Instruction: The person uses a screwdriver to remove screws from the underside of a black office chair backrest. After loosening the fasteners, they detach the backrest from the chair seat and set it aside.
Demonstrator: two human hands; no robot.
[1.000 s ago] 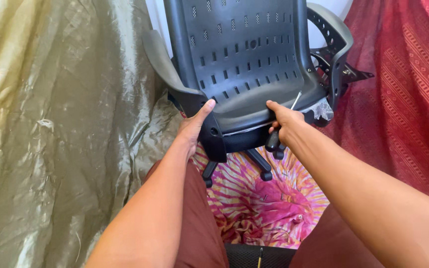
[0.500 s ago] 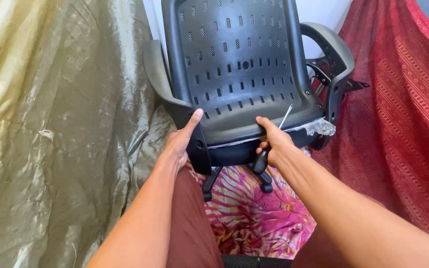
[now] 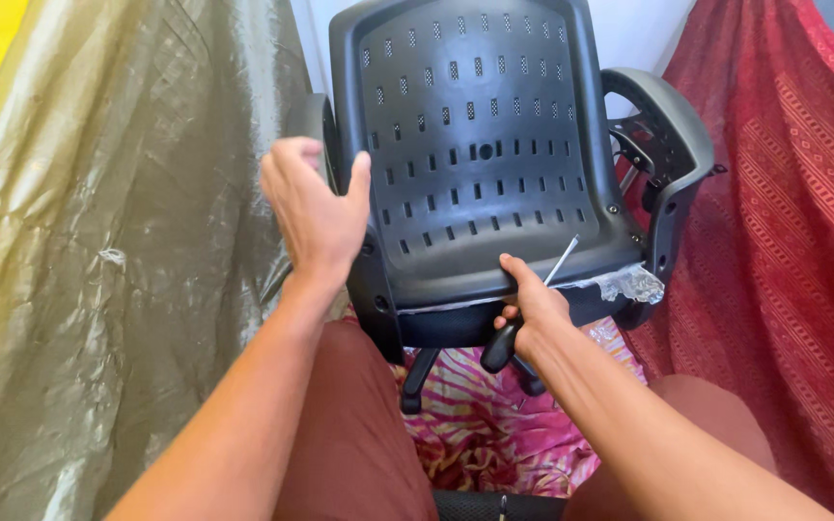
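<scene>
While the left hand (image 3: pixel 313 207) hovers open, hiding one armrest, the right hand (image 3: pixel 531 307) grips a screwdriver (image 3: pixel 523 309) (tip on the chair (image 3: pixel 480 145) seat).

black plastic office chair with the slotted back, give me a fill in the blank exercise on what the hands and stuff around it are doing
1. The black plastic office chair with a slotted back has ____ fabric hanging to its right.
2. The right hand grips a black-handled screwdriver against the chair's ____ edge.
3. The left hand is raised with its fingers ____.
4. Under the chair's base lies a pink ____ cloth.

Missing words: red; front; open; tie-dye
</scene>
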